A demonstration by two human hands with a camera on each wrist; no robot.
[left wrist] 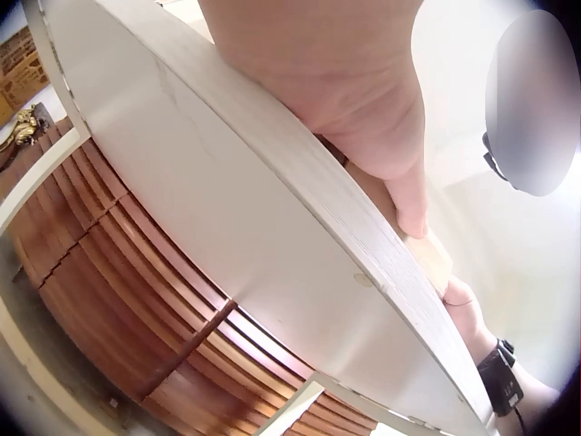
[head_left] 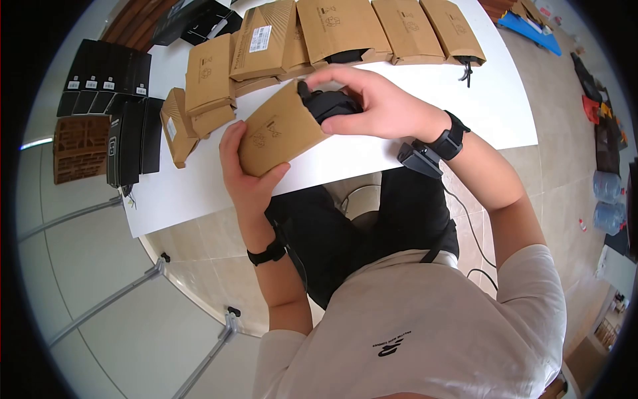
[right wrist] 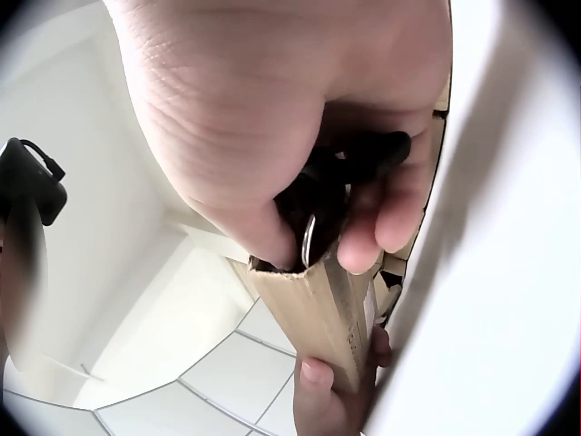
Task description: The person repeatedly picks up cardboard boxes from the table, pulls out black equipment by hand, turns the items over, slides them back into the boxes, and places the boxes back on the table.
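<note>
A brown cardboard box (head_left: 279,133) is held tilted above the white table, its open end toward the right hand. My left hand (head_left: 249,163) grips the closed end, thumb on the near side and fingers on the far side. With its fingers and thumb my right hand (head_left: 379,106) pinches a black item (head_left: 330,105) that lies partly inside the box's mouth. In the right wrist view the black item (right wrist: 318,186) sits under the right palm, at the box's cut edge (right wrist: 313,300). The left wrist view shows mostly the left hand (left wrist: 336,82) and the table's edge.
Several brown boxes (head_left: 345,26) stand in a row along the far side of the white table (head_left: 492,113), some with black parts poking out. Black boxes (head_left: 123,139) are stacked at the left. A black device (head_left: 420,159) is strapped by the right wrist, with a cable hanging down.
</note>
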